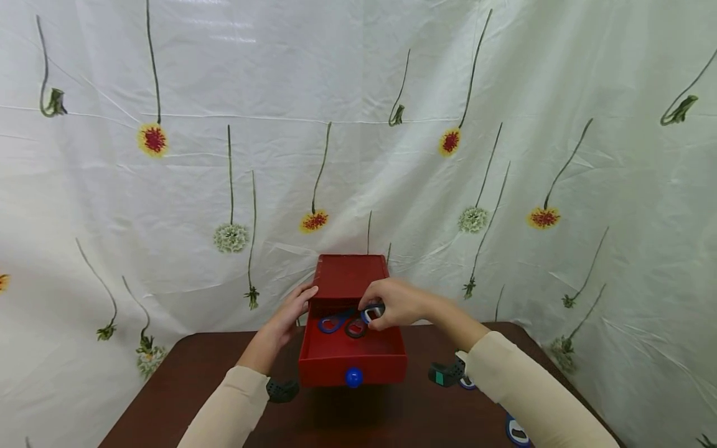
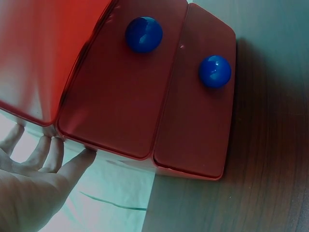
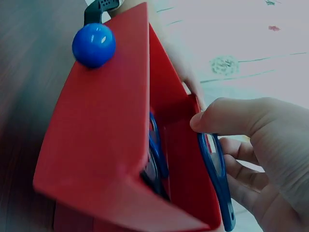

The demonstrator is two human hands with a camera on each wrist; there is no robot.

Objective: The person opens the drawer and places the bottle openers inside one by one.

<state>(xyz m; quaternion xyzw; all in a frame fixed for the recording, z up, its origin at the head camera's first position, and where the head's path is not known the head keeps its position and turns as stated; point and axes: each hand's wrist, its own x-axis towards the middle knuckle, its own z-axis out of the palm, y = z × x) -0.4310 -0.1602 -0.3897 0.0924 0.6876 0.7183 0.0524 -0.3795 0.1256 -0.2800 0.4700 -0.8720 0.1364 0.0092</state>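
Note:
A red drawer cabinet (image 1: 350,274) stands on the table with its top drawer (image 1: 319,368) pulled out. My right hand (image 1: 399,301) pinches a blue-rimmed bottle opener (image 3: 222,188) between thumb and fingers, over the drawer's right side. Inside the drawer lie a blue opener (image 1: 325,328) and a dark one (image 1: 354,336), partly overlapping. My left hand (image 1: 285,315) rests against the cabinet's left side with its fingers extended. In the left wrist view, its fingertips touch the side wall near two lower drawers that are closed, each with a blue knob (image 2: 144,35).
Two more bottle openers lie on the dark table at the right, one near the front (image 1: 518,434) and one partly behind the right sleeve (image 1: 467,384). A white flower-patterned curtain (image 1: 358,162) hangs behind the table. The top drawer's blue knob (image 1: 353,377) sticks out forward.

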